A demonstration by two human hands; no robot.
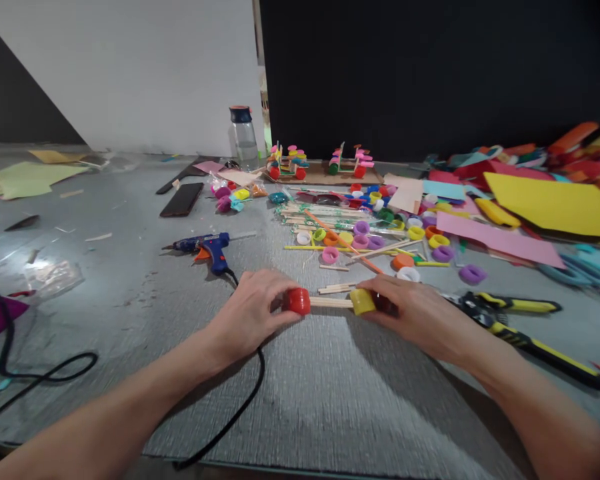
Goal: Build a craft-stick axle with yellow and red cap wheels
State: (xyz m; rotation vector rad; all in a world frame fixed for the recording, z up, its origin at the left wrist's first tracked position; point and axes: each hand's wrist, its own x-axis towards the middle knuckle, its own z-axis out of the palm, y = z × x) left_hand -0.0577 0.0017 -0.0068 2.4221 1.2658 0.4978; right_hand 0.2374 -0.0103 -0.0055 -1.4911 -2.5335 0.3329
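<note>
My left hand [253, 308] is closed around a red bottle cap [297, 301] at the left end of a short wooden stick [331, 302]. Fingers of my right hand [414, 312] pinch a yellow cap [363, 301] at the stick's other end, with a dark red cap [383, 303] partly hidden behind it. The piece lies low over the grey mat [325, 393]. A few loose sticks [336, 288] lie just beyond it.
A blue glue gun [207, 245] lies to the left, its black cord [240, 407] running under my left arm. Yellow-handled pliers [517, 317] lie right. Beyond are several coloured caps [375, 237], sticks, foam sheets [550, 193], a phone [182, 199], a bottle [243, 136] and two cap-and-stick models [320, 163].
</note>
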